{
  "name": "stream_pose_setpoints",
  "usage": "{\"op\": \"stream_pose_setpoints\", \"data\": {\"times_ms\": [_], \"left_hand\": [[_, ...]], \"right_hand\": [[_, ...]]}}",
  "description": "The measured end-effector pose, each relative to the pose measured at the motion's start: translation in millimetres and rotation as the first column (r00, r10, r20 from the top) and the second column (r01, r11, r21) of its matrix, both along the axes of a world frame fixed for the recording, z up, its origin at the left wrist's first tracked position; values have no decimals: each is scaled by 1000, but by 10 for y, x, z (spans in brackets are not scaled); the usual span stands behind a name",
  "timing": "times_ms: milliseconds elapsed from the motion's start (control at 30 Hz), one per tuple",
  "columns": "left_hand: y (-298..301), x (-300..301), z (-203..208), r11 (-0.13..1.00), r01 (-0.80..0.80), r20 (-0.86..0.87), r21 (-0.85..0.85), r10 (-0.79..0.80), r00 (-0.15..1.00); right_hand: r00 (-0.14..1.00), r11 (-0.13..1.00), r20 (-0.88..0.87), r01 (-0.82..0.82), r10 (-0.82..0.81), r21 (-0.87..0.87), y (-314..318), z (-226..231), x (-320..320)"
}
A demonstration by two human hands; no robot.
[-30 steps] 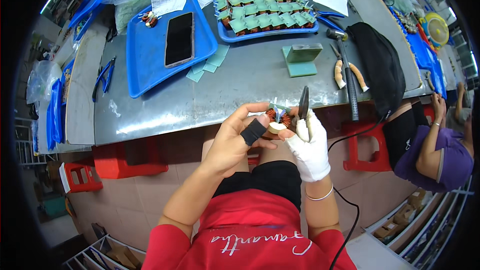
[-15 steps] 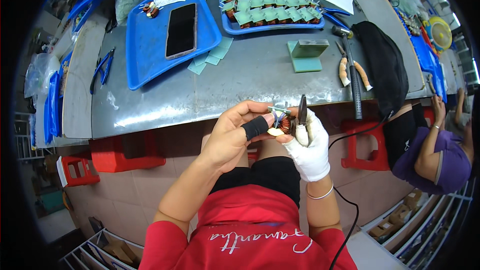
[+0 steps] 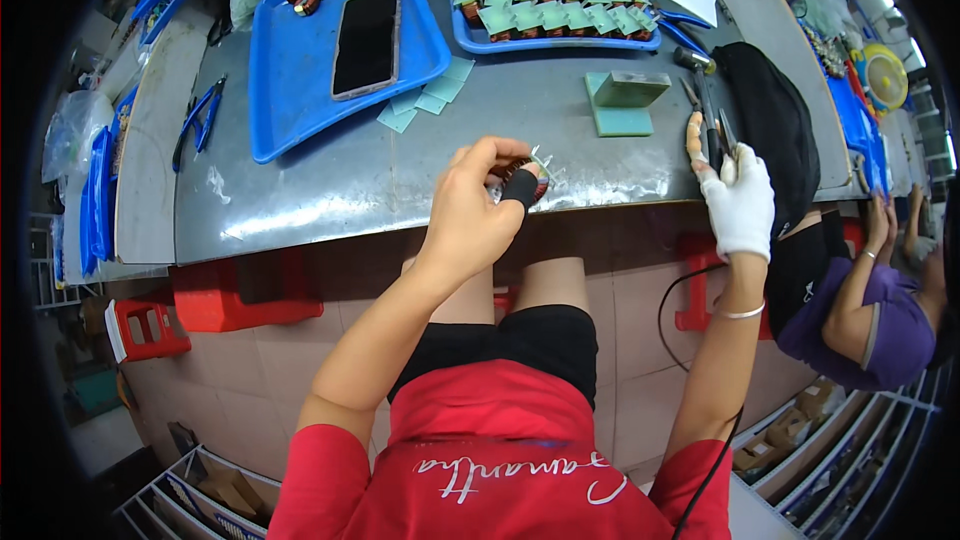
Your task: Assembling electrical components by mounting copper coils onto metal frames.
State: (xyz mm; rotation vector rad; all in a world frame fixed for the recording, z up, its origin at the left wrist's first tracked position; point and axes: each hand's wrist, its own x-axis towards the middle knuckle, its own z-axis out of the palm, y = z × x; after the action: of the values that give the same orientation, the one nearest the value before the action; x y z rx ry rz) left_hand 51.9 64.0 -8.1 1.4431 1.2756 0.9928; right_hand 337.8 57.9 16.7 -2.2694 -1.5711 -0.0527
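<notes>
My left hand [image 3: 470, 202], a black wrap on its thumb, grips a copper-wound ring coil [image 3: 541, 185] with a small green plate and thin wire leads, held above the table's front edge. Partly hidden by the fingers, the coil is tilted. Far to the right, my white-gloved right hand [image 3: 742, 208] is closed on a slim metal-bladed tool [image 3: 727, 128], whose handle is mostly covered. That hand rests beside a hammer [image 3: 708, 105] and pliers with orange-wrapped handles [image 3: 695, 140], covering part of them.
A blue tray [image 3: 280, 130] holds a phone [image 3: 366, 45] and a few coils. Green plates [image 3: 432, 100] lie beside it. Another blue tray [image 3: 560, 43] carries rows of coils. A green block stand [image 3: 622, 120], black bag [image 3: 770, 120] and cutters [image 3: 200, 120] lie about. A co-worker sits at right.
My right hand has left the coil and moved right with the bladed tool, over to the hammer and pliers. My left hand, still holding the coil, has shifted slightly up and turned.
</notes>
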Motion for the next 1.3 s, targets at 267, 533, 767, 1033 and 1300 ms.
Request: {"op": "stream_pose_setpoints", "data": {"times_ms": [267, 533, 767, 1033, 1300], "left_hand": [[-37, -75, -66, 911, 70, -316, 406, 68, 946], [-66, -66, -201, 910, 35, -265, 414, 83, 961], [-74, -16, -198, 930, -44, -228, 366, 136, 964], [-55, 9, -277, 914, -73, -167, 398, 150, 975], [-76, 5, -242, 926, -75, -172, 370, 147, 974]], "right_hand": [[850, 995, -521, -27, 71, 92, 139, -227, 319], [961, 905, -245, -14, 130, 426, -405, 14, -105], [850, 831, 42, -522, 525, 194, -913, 68, -654], [858, 854, 98, -513, 505, 90, -994, 93, -899], [819, 837, 255, -544, 514, 63, -933, 79, -943]]}}
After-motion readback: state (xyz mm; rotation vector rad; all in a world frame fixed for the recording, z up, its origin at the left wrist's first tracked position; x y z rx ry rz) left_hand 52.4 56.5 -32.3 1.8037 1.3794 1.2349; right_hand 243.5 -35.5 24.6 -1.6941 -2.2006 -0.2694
